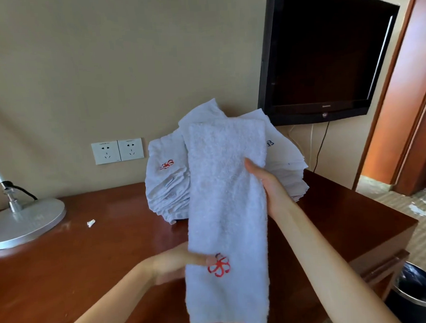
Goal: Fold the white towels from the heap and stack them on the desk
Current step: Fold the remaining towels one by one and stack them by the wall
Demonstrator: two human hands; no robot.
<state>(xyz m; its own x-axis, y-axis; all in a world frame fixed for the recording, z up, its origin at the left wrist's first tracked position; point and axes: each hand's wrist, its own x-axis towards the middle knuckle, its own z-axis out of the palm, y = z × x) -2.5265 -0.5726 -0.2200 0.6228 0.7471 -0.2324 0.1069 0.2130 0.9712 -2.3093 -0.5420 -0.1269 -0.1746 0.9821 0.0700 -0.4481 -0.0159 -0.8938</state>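
A white towel [225,210], folded into a long strip with a red flower mark near its lower end, hangs upright above the brown desk [84,271]. My right hand [264,181] grips its right edge about halfway up. My left hand [173,262] pinches its left edge lower down, thumb on the front beside the red mark. Behind the strip, against the wall, lies the heap of white towels [169,188], some with red or blue flower marks.
A silver lamp base [22,220] stands at the desk's left, with a small white scrap [91,223] near it. Wall sockets [117,151] and a black TV [324,51] are on the wall. A dark waste bin [416,296] stands on the floor at the right.
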